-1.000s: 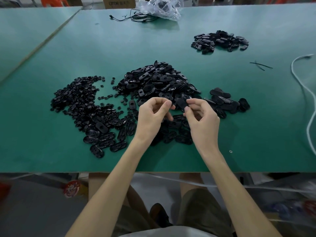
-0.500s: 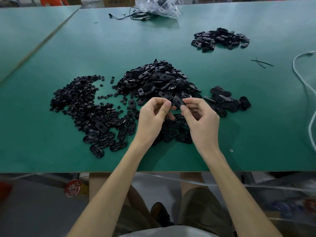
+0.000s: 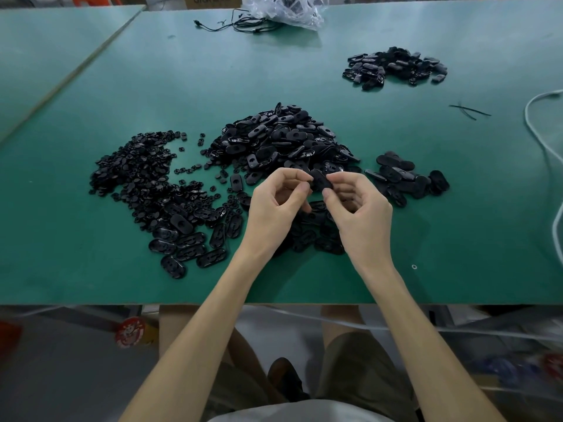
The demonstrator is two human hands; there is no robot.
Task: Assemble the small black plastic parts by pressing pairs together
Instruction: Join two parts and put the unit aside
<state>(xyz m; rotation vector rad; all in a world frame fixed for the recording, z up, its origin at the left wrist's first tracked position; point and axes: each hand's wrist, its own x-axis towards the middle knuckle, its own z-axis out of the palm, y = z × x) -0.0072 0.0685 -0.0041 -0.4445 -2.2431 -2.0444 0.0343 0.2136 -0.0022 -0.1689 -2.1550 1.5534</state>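
Within the last second the left hand (image 3: 274,205) and right hand (image 3: 359,208) have drawn closer, and each now pinches one oval black part (image 3: 320,181) above the near centre of the table (image 3: 91,269). Pressing is probably underway, though its mate is not discernible. Counts: four heaps, namely small pieces left (image 3: 137,172), ovals centre (image 3: 280,138), ovals right (image 3: 405,178) and ovals far right (image 3: 396,67); the pieces are too many to count.

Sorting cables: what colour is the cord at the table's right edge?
The cord is white; head view shows it.
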